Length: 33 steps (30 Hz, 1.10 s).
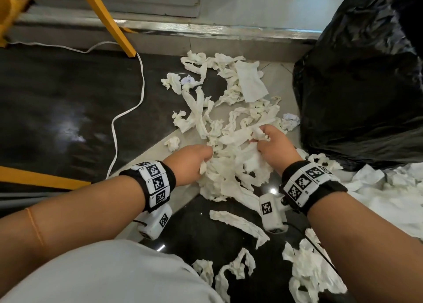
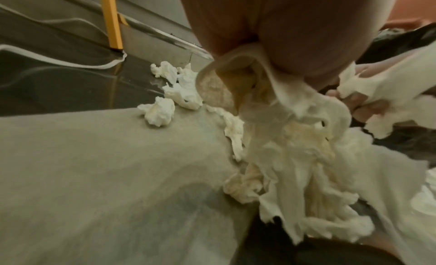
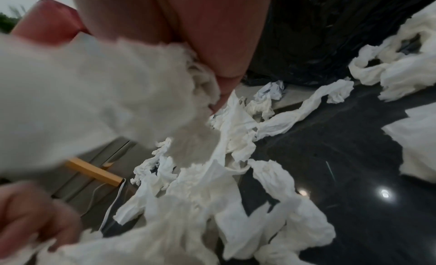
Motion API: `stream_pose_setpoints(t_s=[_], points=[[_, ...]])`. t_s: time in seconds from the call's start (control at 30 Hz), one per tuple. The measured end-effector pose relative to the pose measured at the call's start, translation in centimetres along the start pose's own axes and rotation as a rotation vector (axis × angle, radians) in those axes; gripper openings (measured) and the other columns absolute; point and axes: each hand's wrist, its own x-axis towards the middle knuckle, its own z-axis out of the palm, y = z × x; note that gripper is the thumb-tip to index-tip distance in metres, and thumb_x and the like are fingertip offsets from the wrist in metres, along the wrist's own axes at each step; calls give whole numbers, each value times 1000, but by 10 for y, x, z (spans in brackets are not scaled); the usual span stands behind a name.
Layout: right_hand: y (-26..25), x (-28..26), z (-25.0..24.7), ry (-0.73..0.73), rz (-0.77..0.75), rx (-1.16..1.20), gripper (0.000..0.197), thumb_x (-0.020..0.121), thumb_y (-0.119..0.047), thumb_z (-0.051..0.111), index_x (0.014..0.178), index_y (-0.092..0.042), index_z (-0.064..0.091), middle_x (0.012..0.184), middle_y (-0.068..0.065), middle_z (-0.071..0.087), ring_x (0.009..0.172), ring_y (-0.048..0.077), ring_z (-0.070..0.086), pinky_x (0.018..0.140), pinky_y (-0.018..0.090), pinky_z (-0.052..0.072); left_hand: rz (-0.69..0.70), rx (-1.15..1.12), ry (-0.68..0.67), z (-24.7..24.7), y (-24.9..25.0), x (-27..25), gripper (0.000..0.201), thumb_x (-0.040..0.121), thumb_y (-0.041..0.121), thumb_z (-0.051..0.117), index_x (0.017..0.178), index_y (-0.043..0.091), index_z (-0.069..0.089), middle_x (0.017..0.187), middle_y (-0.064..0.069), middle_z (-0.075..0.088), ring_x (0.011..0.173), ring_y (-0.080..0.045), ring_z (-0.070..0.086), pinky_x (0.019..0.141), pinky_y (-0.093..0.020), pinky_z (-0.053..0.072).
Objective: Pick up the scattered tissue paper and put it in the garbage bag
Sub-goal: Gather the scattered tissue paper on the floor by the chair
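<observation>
White tissue paper (image 1: 231, 119) lies scattered in strips and wads over the dark and grey floor. My left hand (image 1: 194, 159) grips a bunch of tissue (image 2: 295, 138) that hangs below its curled fingers. My right hand (image 1: 272, 146) grips another clump of tissue (image 3: 94, 94), close to the left hand. The black garbage bag (image 1: 364, 85) stands at the right, just beyond the right hand. More tissue (image 1: 313, 273) lies near my knee and at the bag's foot.
A yellow furniture leg (image 1: 109, 21) and a white cable (image 1: 128, 110) cross the floor at the left. A metal threshold strip (image 1: 206, 29) runs along the far side. A crumpled paper ball (image 1: 290, 119) sits beside the bag.
</observation>
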Motion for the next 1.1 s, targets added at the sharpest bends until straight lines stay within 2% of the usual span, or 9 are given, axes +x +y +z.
stream_pose_setpoints(t_s=[0.1, 0.2, 0.37, 0.53, 0.63, 0.77, 0.87, 1.0, 1.1], points=[[-1, -2, 1, -38, -17, 7, 35, 79, -38, 70, 107, -18, 60, 104, 5, 68, 82, 17, 62, 76, 34, 53, 55, -24, 29, -5, -3, 1, 27, 81, 21, 64, 105, 12, 54, 100, -1, 51, 89, -14, 46, 82, -29, 42], [-2, -4, 5, -96, -82, -264, 39, 70, -34, 81, 94, -18, 55, 84, -9, 57, 74, 7, 56, 58, 20, 39, 32, 110, -24, -9, -6, 5, 29, 82, 32, 67, 103, 11, 61, 102, -5, 54, 94, -21, 53, 76, -27, 38], [4, -12, 16, -264, -85, -492, 29, 77, -24, 75, 99, -20, 57, 90, -3, 55, 88, 19, 54, 66, 26, 43, -46, 70, 60, -17, -7, 5, 32, 77, 37, 72, 94, 11, 64, 90, 5, 38, 87, -14, 43, 72, -21, 26], [26, -31, 50, -501, -113, -974, 52, 72, -39, 77, 115, -17, 56, 112, 3, 58, 106, 24, 58, 82, 34, 46, -209, 13, -16, -26, -11, 15, 72, 57, 65, 74, 104, 14, 57, 100, 3, 41, 90, -15, 45, 79, -28, 40], [42, -33, 63, -518, -150, -1128, 31, 87, -21, 60, 116, -12, 57, 119, 10, 54, 109, 30, 57, 86, 38, 48, -253, -30, -16, -33, -7, 21, 68, 64, 72, 63, 95, 12, 59, 99, -2, 47, 90, -22, 53, 83, -35, 46], [32, -21, 50, -400, -14, -779, 6, 83, -19, 55, 83, -14, 57, 90, 5, 57, 93, 27, 58, 70, 28, 41, -224, -13, 21, -39, -2, 28, 31, 86, 32, 62, 105, 8, 61, 119, -11, 52, 110, -27, 52, 95, -34, 42], [17, -11, 38, -216, 52, -416, 14, 83, -11, 58, 96, -12, 58, 91, 2, 55, 93, 21, 56, 72, 25, 39, -209, -31, 7, -36, 0, 30, 28, 86, 20, 60, 112, 10, 61, 126, -10, 55, 113, -27, 53, 97, -34, 43], [11, -3, 39, -111, 88, -60, 24, 83, -3, 49, 104, -13, 53, 93, 15, 66, 73, 24, 61, 74, 36, 52, -185, -48, 44, -31, 6, 30, 17, 86, 19, 58, 101, 11, 59, 109, -8, 56, 95, -25, 53, 83, -30, 42], [9, -8, 42, -124, 21, -72, 24, 83, -10, 53, 106, -15, 59, 91, 6, 62, 78, 22, 55, 72, 30, 45, -149, -70, 85, -30, 10, 30, 14, 85, 20, 60, 91, 11, 51, 91, -5, 50, 78, -23, 48, 65, -27, 34]])
